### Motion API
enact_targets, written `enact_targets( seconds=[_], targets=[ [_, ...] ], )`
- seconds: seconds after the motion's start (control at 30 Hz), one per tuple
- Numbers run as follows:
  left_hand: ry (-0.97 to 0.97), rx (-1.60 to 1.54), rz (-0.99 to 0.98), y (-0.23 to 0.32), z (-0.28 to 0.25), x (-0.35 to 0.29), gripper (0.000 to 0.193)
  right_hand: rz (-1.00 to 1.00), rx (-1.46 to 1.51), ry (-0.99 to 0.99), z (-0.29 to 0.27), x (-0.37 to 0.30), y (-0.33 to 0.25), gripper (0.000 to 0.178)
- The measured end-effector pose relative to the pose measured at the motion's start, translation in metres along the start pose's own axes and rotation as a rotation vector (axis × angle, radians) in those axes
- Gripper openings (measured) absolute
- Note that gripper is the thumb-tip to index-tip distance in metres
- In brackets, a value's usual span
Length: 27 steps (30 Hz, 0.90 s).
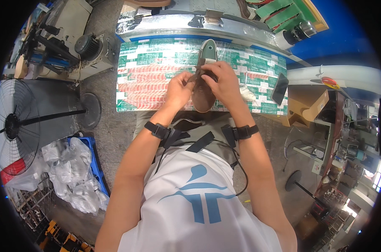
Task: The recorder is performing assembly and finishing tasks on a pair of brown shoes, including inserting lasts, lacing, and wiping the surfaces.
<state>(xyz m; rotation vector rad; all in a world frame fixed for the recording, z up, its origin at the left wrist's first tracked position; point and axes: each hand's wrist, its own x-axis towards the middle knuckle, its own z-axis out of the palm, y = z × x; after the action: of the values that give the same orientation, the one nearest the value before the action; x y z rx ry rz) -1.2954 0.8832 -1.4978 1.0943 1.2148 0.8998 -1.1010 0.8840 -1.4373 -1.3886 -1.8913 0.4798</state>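
Observation:
A brown shoe [203, 100] with a green insole lies on the tape-covered table, its toe toward me and its heel toward the far side. At its left edge, my left hand [180, 88] is closed in a pinch on what looks like a dark brown shoelace [195, 77]. My right hand [223, 80] reaches over the shoe's opening from the right, thumb and fingers bent together at the lacing. The fingers partly cover the lace and tongue, so the exact grip is hard to see. Both wrists wear black straps.
A dark phone [280, 89] lies at the table's right end. Behind the table runs a shiny metal-edged bench [165, 26] with a green rack [281, 12]. An open cardboard box [310, 107] stands right; a fan [14, 126] and bagged items [75, 176] are left.

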Motion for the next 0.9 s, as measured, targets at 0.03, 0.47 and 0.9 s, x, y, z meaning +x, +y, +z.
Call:
enact_targets(
  seconds=[0.03,0.47,0.9],
  targets=[
    [-0.026,0.069,-0.007,-0.002,0.003,-0.006,0.013,-0.001,-0.024,0.01,0.003,0.002,0.008,0.033],
    [0.012,-0.232,-0.323,0.027,0.007,0.069,0.052,0.508,0.682,0.19,0.007,-0.013,0.068,0.021],
    [0.016,0.22,-0.115,0.017,0.05,0.078,0.028,0.471,0.669,0.227,-0.01,-0.012,0.066,0.019]
  ],
)
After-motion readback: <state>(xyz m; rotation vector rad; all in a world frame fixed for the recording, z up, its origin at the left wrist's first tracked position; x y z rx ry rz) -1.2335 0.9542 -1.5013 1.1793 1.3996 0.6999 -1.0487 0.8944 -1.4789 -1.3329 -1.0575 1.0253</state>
